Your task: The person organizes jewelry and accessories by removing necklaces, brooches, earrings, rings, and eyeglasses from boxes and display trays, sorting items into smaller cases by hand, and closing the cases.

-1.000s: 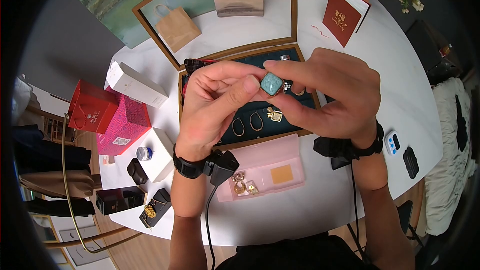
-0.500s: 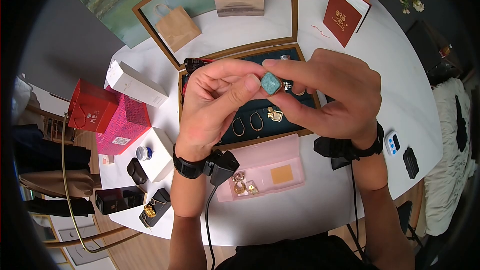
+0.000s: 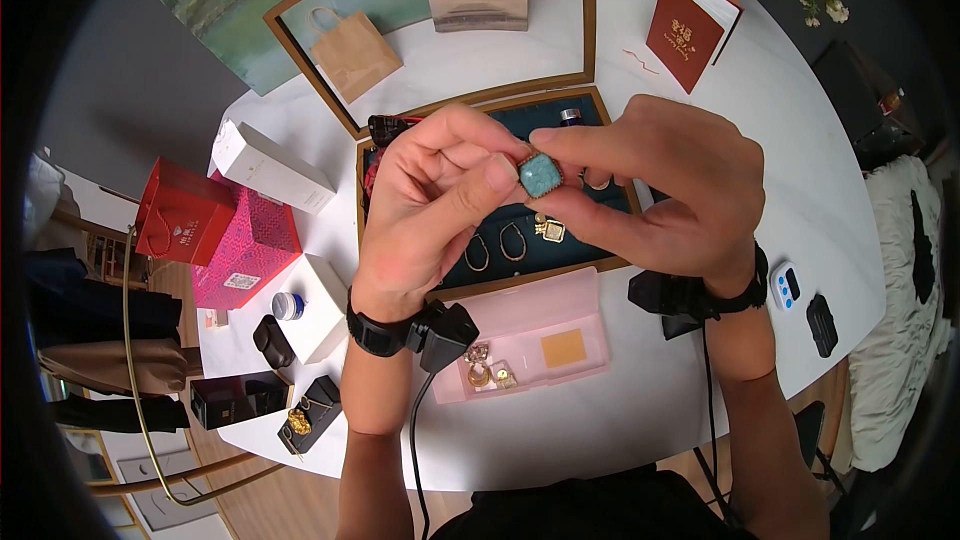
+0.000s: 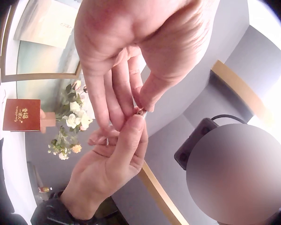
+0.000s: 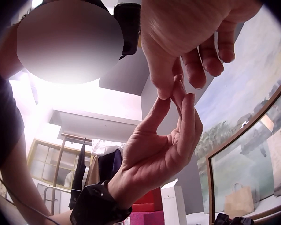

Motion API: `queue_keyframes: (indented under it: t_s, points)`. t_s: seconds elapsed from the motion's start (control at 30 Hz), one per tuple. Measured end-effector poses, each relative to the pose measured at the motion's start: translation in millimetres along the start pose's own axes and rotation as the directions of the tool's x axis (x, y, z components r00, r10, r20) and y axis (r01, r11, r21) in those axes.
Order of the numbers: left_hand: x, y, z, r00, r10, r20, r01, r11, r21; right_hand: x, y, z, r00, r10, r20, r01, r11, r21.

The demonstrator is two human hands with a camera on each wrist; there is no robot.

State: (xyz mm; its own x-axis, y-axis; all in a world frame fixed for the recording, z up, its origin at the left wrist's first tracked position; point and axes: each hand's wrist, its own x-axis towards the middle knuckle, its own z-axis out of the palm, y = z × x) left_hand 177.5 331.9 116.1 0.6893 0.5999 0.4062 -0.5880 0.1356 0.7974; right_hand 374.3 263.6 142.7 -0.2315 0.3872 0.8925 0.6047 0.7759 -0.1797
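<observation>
Both hands hold a small piece of jewellery with a square turquoise stone [image 3: 540, 175] and a gold-toned beaded edge, raised above the jewellery box in the head view. My left hand [image 3: 425, 205] pinches its left side between thumb and index finger. From the right, the thumb and index finger of my right hand [image 3: 660, 185] pinch it too. In both wrist views fingertips cover most of the piece. Beneath the hands, the wooden jewellery box [image 3: 515, 278] has a dark green lining and carries two hoops [image 3: 512, 241] and a gold square pendant [image 3: 549, 229].
The box's glass lid [image 3: 588, 10] stands raised behind. Nearer me lies an open pink case [image 3: 535, 380] with gold jewellery. Boxes, a red bag [image 3: 187, 215] and a jar [image 3: 288, 307] crowd the left; a red book [image 3: 690, 35] stands back right.
The turquoise piece has turned a little between the fingers, its stone now at a different tilt and slightly lower. My left index finger has bent a little higher.
</observation>
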Motion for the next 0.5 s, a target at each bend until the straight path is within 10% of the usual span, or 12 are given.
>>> queue_keyframes:
  t_s: [0.5]
  points:
    - [3.7, -3.1, -6.9, 0.997, 0.022, 0.068, -0.017, 0.997, -0.069, -1.2, 1.0, 2.8, 1.000, -0.018, 0.023, 0.018, 1.000, 0.012]
